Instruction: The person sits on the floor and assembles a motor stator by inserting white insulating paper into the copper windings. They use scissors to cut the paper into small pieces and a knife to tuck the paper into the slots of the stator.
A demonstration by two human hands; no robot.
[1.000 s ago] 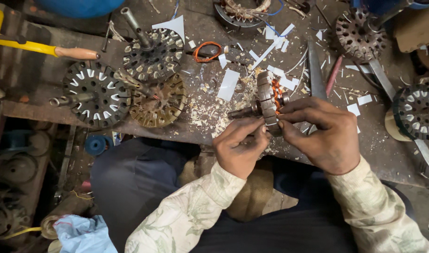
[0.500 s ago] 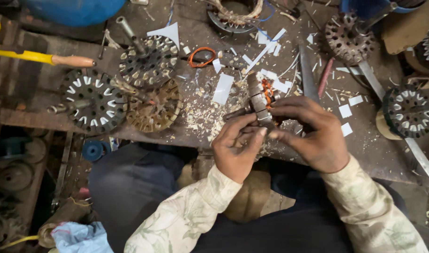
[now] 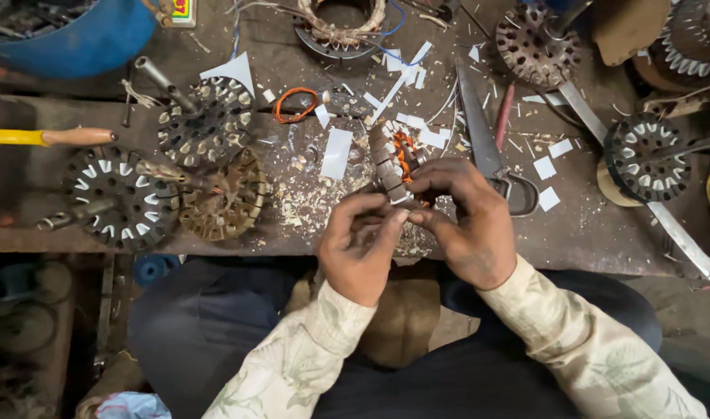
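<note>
Cluttered workbench [image 3: 603, 233], blue tub [image 3: 76, 39] holding dark parts, both hands gripping motor core [image 3: 390, 163]

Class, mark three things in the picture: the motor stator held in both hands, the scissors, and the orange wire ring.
motor stator [image 3: 389, 164], head view, on its slotted steel side.
scissors [image 3: 479, 140], head view, on the blade.
orange wire ring [image 3: 283, 99], head view, on its left curve.

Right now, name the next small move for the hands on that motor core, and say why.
Probably keep the right hand steadying the small motor core while the left hand presses at its lower edge. Both sets of fingertips meet there, the core stands on edge above the workbench, and white paper slips lie close by.
</note>
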